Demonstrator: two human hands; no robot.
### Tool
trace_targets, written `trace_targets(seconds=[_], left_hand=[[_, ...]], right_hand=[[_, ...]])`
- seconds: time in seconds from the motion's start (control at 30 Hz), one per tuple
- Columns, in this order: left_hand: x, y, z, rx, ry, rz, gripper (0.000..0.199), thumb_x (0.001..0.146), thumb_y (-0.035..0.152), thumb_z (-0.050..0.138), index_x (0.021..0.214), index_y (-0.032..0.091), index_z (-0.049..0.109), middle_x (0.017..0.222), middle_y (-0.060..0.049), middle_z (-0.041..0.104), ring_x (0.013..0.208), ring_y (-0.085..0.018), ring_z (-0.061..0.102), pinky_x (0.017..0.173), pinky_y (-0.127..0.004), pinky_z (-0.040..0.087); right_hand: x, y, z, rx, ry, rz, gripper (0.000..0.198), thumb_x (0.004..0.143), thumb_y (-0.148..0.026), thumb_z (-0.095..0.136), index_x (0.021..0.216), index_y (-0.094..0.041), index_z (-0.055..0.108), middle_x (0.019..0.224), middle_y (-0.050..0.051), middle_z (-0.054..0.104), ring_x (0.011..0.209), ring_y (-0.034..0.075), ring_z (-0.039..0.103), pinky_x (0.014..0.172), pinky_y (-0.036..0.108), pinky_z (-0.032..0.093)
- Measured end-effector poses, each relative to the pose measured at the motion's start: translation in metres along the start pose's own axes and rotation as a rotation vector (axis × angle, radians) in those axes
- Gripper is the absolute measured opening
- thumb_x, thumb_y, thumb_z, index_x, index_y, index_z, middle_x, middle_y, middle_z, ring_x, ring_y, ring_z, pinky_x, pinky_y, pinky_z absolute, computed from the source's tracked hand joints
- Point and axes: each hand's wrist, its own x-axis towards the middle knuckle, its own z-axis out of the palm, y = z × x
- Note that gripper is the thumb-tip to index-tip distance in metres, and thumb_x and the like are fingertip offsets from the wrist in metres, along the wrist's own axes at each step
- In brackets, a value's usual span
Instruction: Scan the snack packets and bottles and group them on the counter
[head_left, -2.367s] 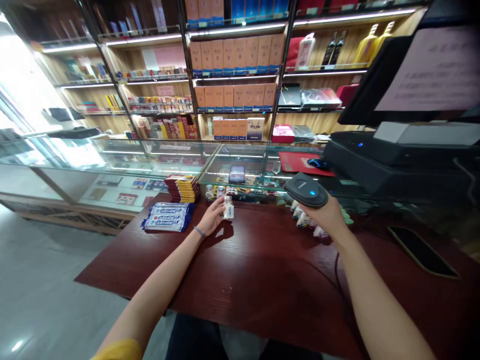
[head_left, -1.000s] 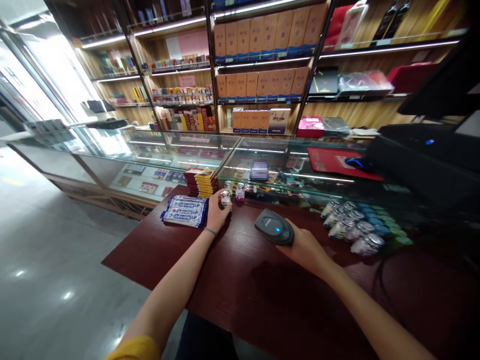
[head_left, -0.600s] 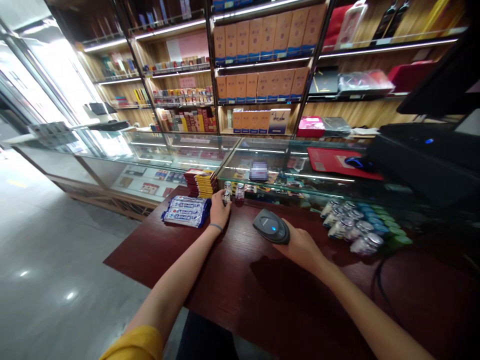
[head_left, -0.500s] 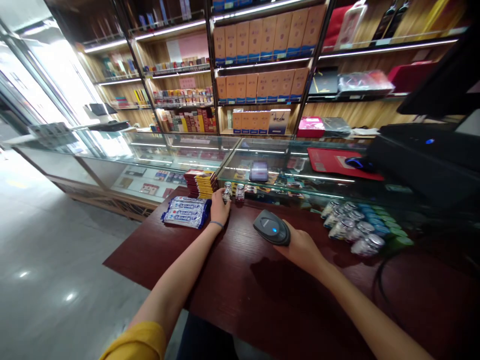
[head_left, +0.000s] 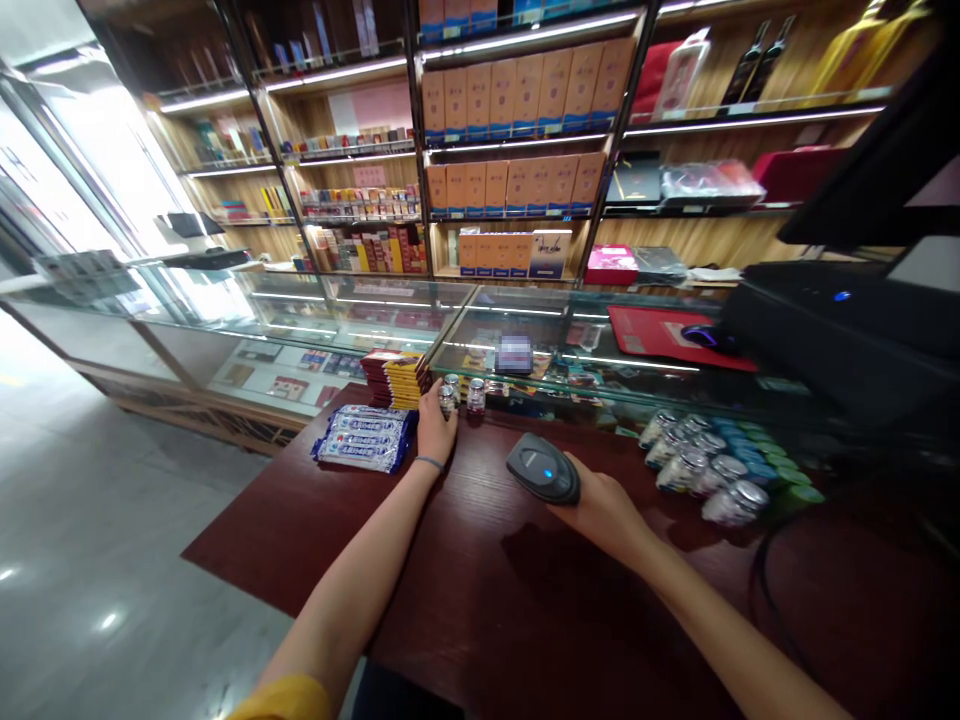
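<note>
My left hand (head_left: 435, 430) reaches to the back of the dark red wooden counter (head_left: 465, 560), its fingers wrapped round a small jar with a silvery lid (head_left: 448, 400). Just right of it stands a similar small jar (head_left: 476, 397), and another shows partly behind. My right hand (head_left: 604, 505) is closed on the handle of a dark grey barcode scanner (head_left: 544, 468), held above the counter with its blue light lit. Left of my left hand are a stack of red and yellow packets (head_left: 394, 378) and several blue-and-white packs (head_left: 365, 438) lying flat.
Rows of small silver-lidded jars (head_left: 682, 465), some blue and green, stand at the right. A cable (head_left: 761, 570) curves near them. A glass display case (head_left: 345, 310) runs behind, with a red mat (head_left: 652, 335), a mouse (head_left: 709, 337) and a black machine (head_left: 810, 340) on it.
The whole view has tilted up and shifted slightly. Both hands keep nearly the same places, the left still at the small jar and the right still holding the barcode scanner.
</note>
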Motion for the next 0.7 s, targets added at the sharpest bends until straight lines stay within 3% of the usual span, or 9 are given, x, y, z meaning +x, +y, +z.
trace_targets(seconds=[0.17,0.23,0.33,0.43,0.5,0.7], left_hand=[[0.0,0.005,-0.002,0.005,0.04,0.053,0.069,0.082,0.013,0.066,0.145,0.015,0.04,0.134,-0.019,0.05,0.13,-0.031,0.047,0.115,-0.051,0.035],[0.0,0.009,-0.004,0.024,0.056,0.087,0.066,0.083,0.017,0.067,0.144,0.015,0.042,0.132,-0.018,0.051,0.129,-0.031,0.048,0.115,-0.052,0.036],[0.0,0.015,-0.007,0.059,0.106,0.182,0.059,0.086,0.024,0.067,0.14,0.015,0.045,0.133,-0.019,0.05,0.131,-0.032,0.045,0.114,-0.052,0.036],[-0.003,0.026,-0.006,0.057,0.159,0.274,0.054,0.089,0.03,0.066,0.137,0.016,0.048,0.134,-0.018,0.05,0.131,-0.03,0.046,0.114,-0.052,0.037],[-0.006,0.037,-0.001,0.039,0.157,0.317,0.052,0.09,0.033,0.065,0.136,0.017,0.048,0.131,-0.016,0.051,0.128,-0.029,0.048,0.112,-0.051,0.039],[-0.023,0.088,0.036,-0.081,-0.02,0.446,0.048,0.091,0.032,0.064,0.135,0.021,0.049,0.127,-0.014,0.054,0.124,-0.028,0.052,0.109,-0.05,0.044]], right_hand=[[0.004,0.0,-0.012,0.097,0.051,0.067,0.052,0.071,-0.023,0.068,0.122,-0.029,0.064,0.099,0.004,0.078,0.099,0.031,0.073,0.077,0.035,0.055],[0.006,0.001,-0.023,0.157,0.075,0.075,0.056,0.072,-0.024,0.068,0.127,-0.026,0.062,0.105,0.006,0.077,0.104,0.031,0.071,0.081,0.036,0.055],[0.008,0.003,-0.049,0.179,0.201,0.094,0.046,0.072,-0.026,0.069,0.118,-0.023,0.067,0.104,0.007,0.077,0.101,0.03,0.072,0.084,0.038,0.054],[0.006,0.008,-0.083,0.227,0.26,0.13,0.028,0.073,-0.031,0.07,0.099,-0.02,0.068,0.074,0.005,0.074,0.07,0.025,0.071,0.061,0.032,0.053],[0.002,0.012,-0.106,0.269,0.284,0.222,0.015,0.075,-0.033,0.068,0.083,-0.021,0.065,0.052,0.0,0.062,0.045,0.019,0.058,0.046,0.029,0.043],[-0.022,0.029,-0.169,0.356,0.385,0.202,0.031,0.078,-0.031,0.066,0.054,-0.023,0.05,0.04,-0.003,0.048,0.039,0.012,0.043,0.046,0.027,0.037]])
